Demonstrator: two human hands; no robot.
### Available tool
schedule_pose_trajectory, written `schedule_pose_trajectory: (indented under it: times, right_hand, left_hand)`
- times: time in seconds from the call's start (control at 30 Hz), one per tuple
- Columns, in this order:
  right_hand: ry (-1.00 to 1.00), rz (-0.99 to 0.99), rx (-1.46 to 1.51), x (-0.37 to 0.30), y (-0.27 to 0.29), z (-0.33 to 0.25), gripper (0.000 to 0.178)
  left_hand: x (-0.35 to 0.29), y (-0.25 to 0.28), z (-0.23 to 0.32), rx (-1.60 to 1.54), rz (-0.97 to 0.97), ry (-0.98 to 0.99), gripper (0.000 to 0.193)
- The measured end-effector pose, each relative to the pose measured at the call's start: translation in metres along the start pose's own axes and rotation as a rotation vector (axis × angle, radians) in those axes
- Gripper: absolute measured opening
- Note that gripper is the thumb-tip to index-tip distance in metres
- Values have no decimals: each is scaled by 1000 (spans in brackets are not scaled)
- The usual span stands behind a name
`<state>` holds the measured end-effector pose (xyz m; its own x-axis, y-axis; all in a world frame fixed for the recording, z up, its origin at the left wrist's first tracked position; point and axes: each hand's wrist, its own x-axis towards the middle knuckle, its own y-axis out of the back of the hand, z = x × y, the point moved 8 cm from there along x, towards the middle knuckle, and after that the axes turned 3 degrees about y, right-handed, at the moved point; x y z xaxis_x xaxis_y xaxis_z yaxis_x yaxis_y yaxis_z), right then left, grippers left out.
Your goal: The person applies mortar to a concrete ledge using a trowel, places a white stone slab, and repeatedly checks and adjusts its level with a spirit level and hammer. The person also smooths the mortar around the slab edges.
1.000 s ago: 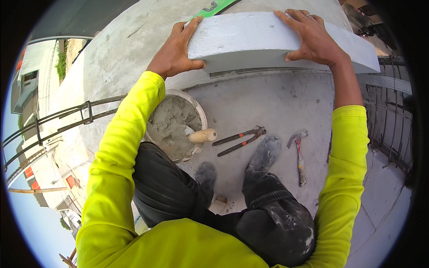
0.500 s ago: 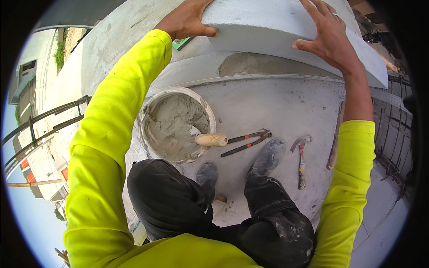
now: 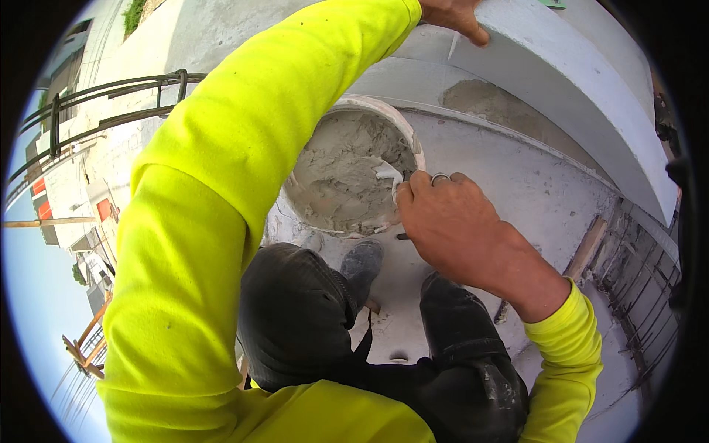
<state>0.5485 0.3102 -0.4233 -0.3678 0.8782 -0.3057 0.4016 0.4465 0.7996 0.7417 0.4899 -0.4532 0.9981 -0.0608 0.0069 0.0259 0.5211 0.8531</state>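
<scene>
My right hand (image 3: pixel 459 225) is closed around the handle of a trowel, hiding that handle. The trowel's pale blade (image 3: pixel 385 174) dips into grey mortar (image 3: pixel 332 159) inside a round bucket (image 3: pixel 417 140) in front of my feet. At the top edge, my left hand (image 3: pixel 458 18) grips the left end of a long whitish block (image 3: pixel 569 85), its thumb against the near face. Most of the left fingers are out of the picture. Under the block's near side is a patch of mortar (image 3: pixel 487 103).
Steel bars (image 3: pixel 646 273) stand at the right beside a strip of wood (image 3: pixel 587 247). A dark railing (image 3: pixel 111 103) crosses the left side. A hammer handle (image 3: pixel 502 311) shows beside my right leg, and a small dark handle tip (image 3: pixel 402 236) shows below my right hand.
My right hand has left the block, come down toward me and taken hold of the trowel. The left hand stays at the block's end. The view has shifted, moving the bucket rightward and up.
</scene>
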Motion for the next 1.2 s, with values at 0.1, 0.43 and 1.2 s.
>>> schedule_pose_trajectory:
  times: [0.1,0.43,1.2]
  right_hand:
    - [-24,87,-51,-1,19,1,20]
    - [-12,-141,415,52,-42,29,15]
    - [-576,712,-242,-181,-26,142,42]
  left_hand:
    - [-3,1,0,-14,-29,36,107]
    - [-9,-6,1,12,-67,46,112]
    - [1,-2,-10,119,-138,130,113]
